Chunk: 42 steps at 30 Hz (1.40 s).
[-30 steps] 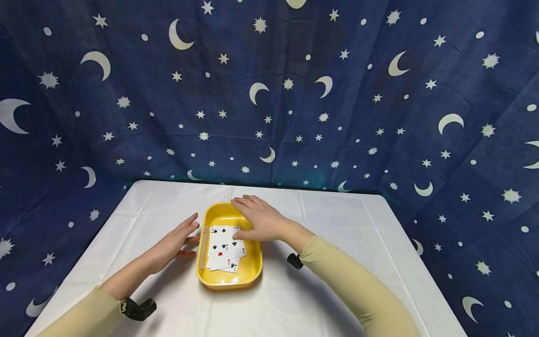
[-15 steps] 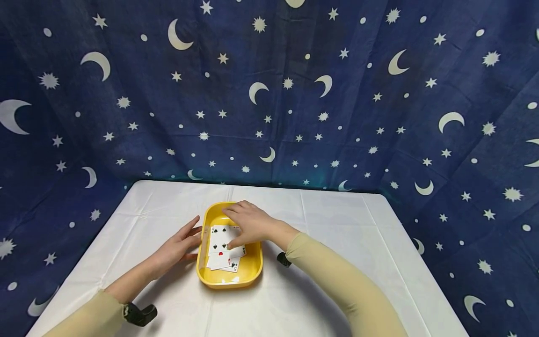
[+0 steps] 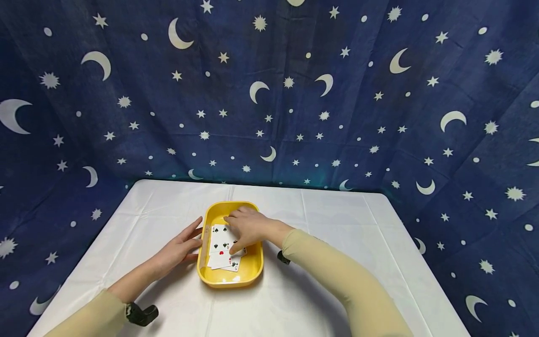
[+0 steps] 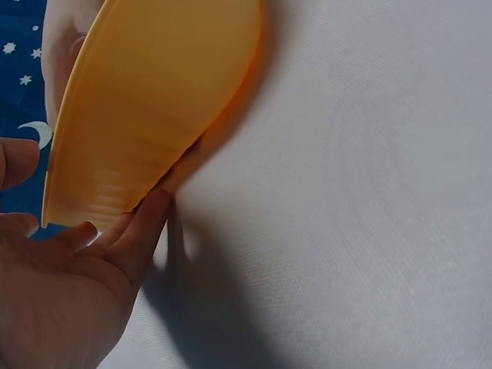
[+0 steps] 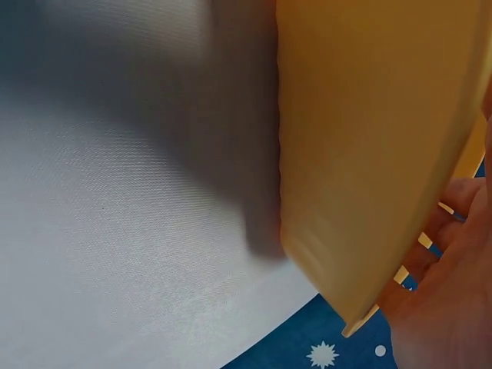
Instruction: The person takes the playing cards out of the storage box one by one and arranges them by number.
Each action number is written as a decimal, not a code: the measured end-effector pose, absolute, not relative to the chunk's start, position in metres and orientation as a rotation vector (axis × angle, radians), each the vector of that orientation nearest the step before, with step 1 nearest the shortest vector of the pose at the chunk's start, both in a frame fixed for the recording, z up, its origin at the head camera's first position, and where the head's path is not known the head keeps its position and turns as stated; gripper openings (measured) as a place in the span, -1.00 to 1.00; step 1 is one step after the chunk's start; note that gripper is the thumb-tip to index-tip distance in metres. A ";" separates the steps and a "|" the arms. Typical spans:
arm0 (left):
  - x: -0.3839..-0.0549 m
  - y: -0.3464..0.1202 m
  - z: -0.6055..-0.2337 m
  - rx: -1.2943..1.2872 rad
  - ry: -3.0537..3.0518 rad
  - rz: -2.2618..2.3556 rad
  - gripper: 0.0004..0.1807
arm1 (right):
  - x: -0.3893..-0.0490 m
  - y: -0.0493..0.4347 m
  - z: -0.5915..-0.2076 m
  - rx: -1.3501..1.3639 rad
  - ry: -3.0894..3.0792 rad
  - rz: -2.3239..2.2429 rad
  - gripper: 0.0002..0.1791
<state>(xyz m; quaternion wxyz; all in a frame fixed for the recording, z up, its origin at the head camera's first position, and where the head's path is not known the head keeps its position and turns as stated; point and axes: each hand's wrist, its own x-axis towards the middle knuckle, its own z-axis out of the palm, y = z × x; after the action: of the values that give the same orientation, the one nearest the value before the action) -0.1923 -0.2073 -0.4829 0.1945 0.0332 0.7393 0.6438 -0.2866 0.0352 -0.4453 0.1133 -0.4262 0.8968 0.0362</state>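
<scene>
A yellow plastic tray [image 3: 230, 283] stands on the table, and several playing cards [image 3: 219, 236] lie overlapping in it, face up. A spade card is on top, with a red heart card showing lower down. My left hand [image 3: 178, 252] is at the tray's left side with its fingers extended; in the left wrist view its fingertips [image 4: 157, 204] touch the outer wall near the base. My right hand [image 3: 251, 228] reaches over the right rim into the tray, thumb and fingers spread above the cards. Whether its fingertips touch a card I cannot tell.
A white cloth [image 3: 332, 262] covers the table. Behind it hangs a dark blue curtain [image 3: 269, 84] with moons and stars. A black wrist device [image 3: 141, 314] shows below the left sleeve, another [image 3: 283, 257] below the right.
My right hand has come from above the tray's right rim down and inward over the cards. The left hand has shifted slightly to the right, against the tray's side. The cards look unmoved.
</scene>
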 end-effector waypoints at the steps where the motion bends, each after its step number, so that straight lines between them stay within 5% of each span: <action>1: -0.192 -0.207 -0.483 0.093 2.074 1.801 -0.14 | -0.287 0.034 -0.445 -1.249 2.627 0.124 0.17; 42: -0.192 -0.206 -0.493 0.066 2.024 1.853 -0.17 | -0.292 0.020 -0.462 -1.200 2.650 0.130 0.02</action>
<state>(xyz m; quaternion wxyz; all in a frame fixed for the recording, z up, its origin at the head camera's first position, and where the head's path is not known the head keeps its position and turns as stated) -0.1917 -0.2065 -0.4931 0.1971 0.0235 0.7230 0.6618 -0.2923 0.0200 -0.4624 0.1148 -0.4093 0.9041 0.0443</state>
